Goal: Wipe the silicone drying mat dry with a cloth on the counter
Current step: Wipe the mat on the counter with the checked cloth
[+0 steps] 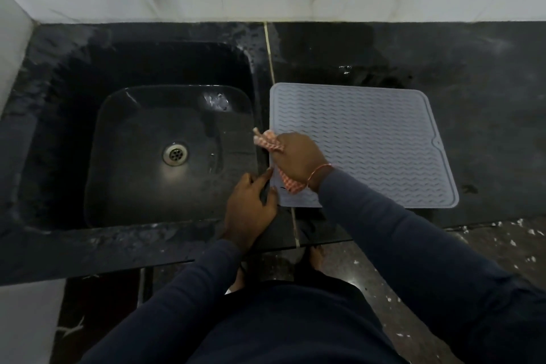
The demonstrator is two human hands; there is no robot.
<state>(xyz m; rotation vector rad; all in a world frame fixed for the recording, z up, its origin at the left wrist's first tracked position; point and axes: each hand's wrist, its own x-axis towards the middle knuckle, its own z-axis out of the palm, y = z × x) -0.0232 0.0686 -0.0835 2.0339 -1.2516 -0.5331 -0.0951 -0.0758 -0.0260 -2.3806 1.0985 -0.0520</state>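
The pale grey silicone drying mat with wavy ridges [369,142] lies flat on the black stone counter [487,97], its left edge just beside the black sink [74,97]. The person stands right in front of that edge.

The right hand [298,159] is on the mat's near-left part. Its fingers are curled round a bunched red-and-white checked cloth [267,140], which sticks out past the knuckles and again below the wrist. The left hand [249,207] sits at the mat's near-left corner, with the fingers [267,174] fairly straight and their tips touching the edge. I cannot tell whether the thumb is tucked under the edge.

This looks to me like the wiping step itself, worked at the sink-side border while the other hand steadies the mat. Most of the ridged surface stretches off to the right, well apart from the cloth. I judge the next move needs the cloth pressed down and drawn across those ridges toward the far right corner, with the corner held so the mat does not slide or buckle.
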